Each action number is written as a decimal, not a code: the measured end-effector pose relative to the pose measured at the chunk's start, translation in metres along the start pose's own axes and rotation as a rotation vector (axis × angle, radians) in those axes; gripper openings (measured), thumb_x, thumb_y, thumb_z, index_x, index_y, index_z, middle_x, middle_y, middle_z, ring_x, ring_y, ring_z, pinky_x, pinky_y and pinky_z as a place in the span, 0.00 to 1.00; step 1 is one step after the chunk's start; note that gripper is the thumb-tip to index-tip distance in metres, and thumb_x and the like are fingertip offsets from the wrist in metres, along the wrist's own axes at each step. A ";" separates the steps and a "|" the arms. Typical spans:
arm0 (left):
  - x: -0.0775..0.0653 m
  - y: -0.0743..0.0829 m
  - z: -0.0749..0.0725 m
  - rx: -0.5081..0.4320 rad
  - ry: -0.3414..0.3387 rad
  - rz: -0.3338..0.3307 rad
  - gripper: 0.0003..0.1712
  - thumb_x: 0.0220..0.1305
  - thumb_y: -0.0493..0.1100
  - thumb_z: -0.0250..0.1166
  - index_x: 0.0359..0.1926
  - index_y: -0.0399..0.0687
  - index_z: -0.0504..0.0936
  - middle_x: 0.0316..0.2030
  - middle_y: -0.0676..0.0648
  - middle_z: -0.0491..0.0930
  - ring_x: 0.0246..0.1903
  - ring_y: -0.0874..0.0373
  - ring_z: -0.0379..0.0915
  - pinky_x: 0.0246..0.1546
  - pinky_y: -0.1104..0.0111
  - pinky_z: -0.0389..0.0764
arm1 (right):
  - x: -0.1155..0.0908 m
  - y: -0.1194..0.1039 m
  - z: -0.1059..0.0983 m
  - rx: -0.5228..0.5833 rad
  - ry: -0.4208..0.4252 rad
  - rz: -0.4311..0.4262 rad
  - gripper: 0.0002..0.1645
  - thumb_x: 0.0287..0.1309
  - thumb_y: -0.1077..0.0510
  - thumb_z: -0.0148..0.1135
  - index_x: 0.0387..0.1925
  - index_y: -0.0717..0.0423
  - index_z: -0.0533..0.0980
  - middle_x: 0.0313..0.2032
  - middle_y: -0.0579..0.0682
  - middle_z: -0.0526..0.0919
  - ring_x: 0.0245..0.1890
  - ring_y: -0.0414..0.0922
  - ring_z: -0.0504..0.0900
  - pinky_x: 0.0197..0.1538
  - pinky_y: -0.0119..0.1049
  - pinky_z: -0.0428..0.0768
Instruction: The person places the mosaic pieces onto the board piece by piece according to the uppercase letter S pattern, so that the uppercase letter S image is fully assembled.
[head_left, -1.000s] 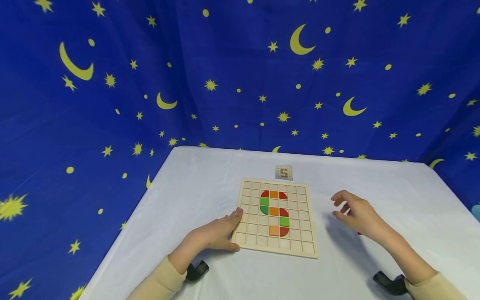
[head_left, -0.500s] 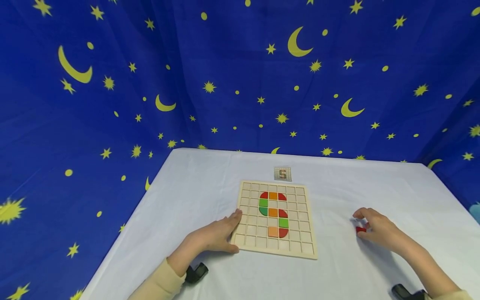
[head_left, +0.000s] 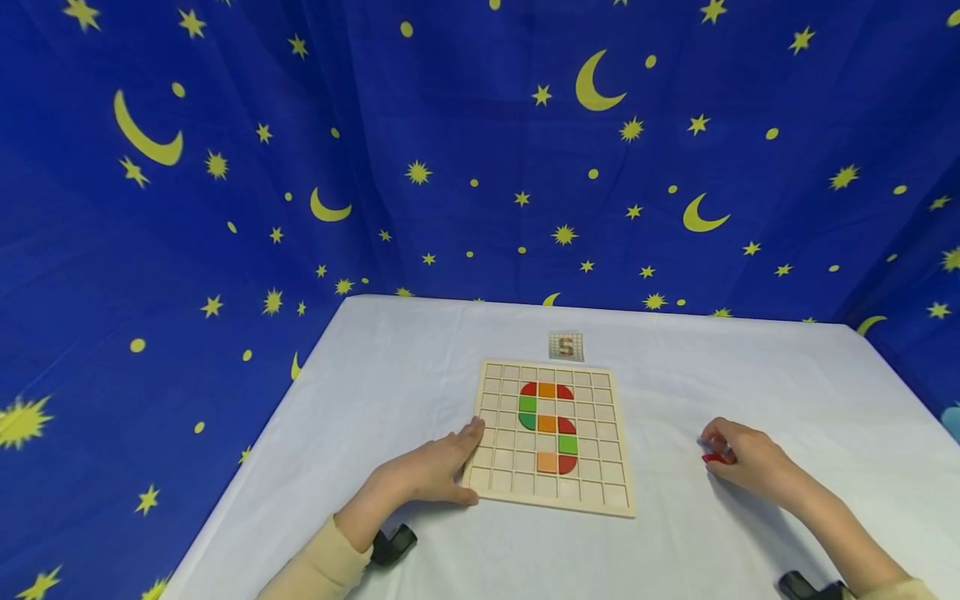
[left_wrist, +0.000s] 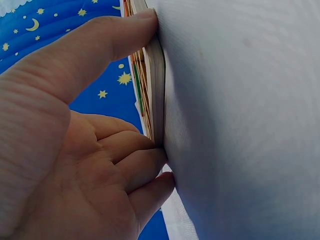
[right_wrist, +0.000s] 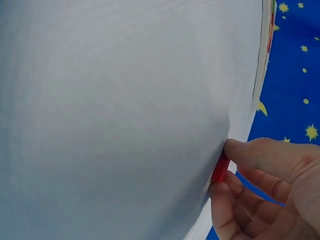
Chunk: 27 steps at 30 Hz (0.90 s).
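Note:
A square wooden grid board (head_left: 600, 492) lies on the table with red, orange, green and peach tiles (head_left: 547, 424) set in its cells in an S-like shape. Against the board's left side rests my left hand (head_left: 435, 469), its thumb and relaxed fingertips touching the edge. Off to the right of the board, my right hand (head_left: 757, 460) pinches a small red tile (right_wrist: 220, 167) between thumb and fingertips, low by the tablecloth. Part of that tile is hidden by the fingers.
Behind the board lies a small card (head_left: 566, 347) printed with a grid and an S-like figure. The table has a white cloth (head_left: 405, 358), and a blue curtain (head_left: 465, 125) with yellow moons and stars hangs behind it and to the left.
My right hand has moved right and toward me, down to the red tile, and now pinches it. The left hand and the board have stayed put.

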<state>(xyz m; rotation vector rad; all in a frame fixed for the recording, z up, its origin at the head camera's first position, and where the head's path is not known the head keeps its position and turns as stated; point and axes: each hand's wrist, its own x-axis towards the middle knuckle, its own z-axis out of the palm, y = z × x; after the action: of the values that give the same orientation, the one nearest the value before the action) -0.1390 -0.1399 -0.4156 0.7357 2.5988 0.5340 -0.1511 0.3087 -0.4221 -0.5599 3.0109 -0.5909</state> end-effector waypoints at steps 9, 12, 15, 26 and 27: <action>-0.001 0.001 -0.001 -0.009 0.000 0.009 0.58 0.51 0.53 0.72 0.71 0.33 0.49 0.72 0.39 0.46 0.67 0.40 0.51 0.61 0.46 0.60 | 0.001 0.000 0.001 0.004 0.009 0.013 0.18 0.41 0.67 0.71 0.37 0.60 0.73 0.28 0.45 0.76 0.27 0.42 0.74 0.27 0.36 0.73; -0.002 0.001 -0.001 -0.009 -0.001 0.008 0.58 0.51 0.53 0.72 0.71 0.33 0.49 0.71 0.39 0.46 0.66 0.39 0.51 0.61 0.46 0.60 | 0.002 -0.001 0.001 -0.006 0.017 0.017 0.19 0.41 0.67 0.71 0.37 0.62 0.74 0.27 0.45 0.76 0.27 0.41 0.74 0.27 0.36 0.74; -0.002 0.001 -0.001 -0.012 -0.003 0.008 0.58 0.51 0.53 0.72 0.71 0.33 0.49 0.71 0.39 0.47 0.66 0.39 0.51 0.61 0.46 0.60 | 0.003 -0.004 -0.003 -0.008 0.045 0.013 0.18 0.42 0.66 0.71 0.37 0.65 0.74 0.26 0.45 0.76 0.25 0.40 0.73 0.25 0.35 0.72; -0.001 0.000 0.000 -0.013 -0.001 0.018 0.58 0.51 0.53 0.72 0.71 0.32 0.48 0.71 0.38 0.47 0.67 0.41 0.50 0.63 0.50 0.59 | 0.015 -0.032 -0.014 0.016 0.129 -0.050 0.19 0.44 0.66 0.71 0.40 0.68 0.75 0.28 0.47 0.79 0.26 0.40 0.75 0.27 0.34 0.77; -0.001 -0.001 0.000 -0.011 0.000 0.018 0.58 0.51 0.53 0.72 0.71 0.32 0.48 0.71 0.38 0.47 0.67 0.42 0.50 0.63 0.50 0.59 | 0.017 -0.037 -0.013 0.031 0.121 -0.049 0.19 0.45 0.66 0.70 0.40 0.68 0.75 0.28 0.47 0.79 0.27 0.41 0.76 0.28 0.34 0.78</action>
<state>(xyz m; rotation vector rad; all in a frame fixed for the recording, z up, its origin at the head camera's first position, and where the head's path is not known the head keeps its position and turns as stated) -0.1387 -0.1409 -0.4153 0.7558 2.5891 0.5534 -0.1551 0.2759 -0.3955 -0.6194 3.1023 -0.6972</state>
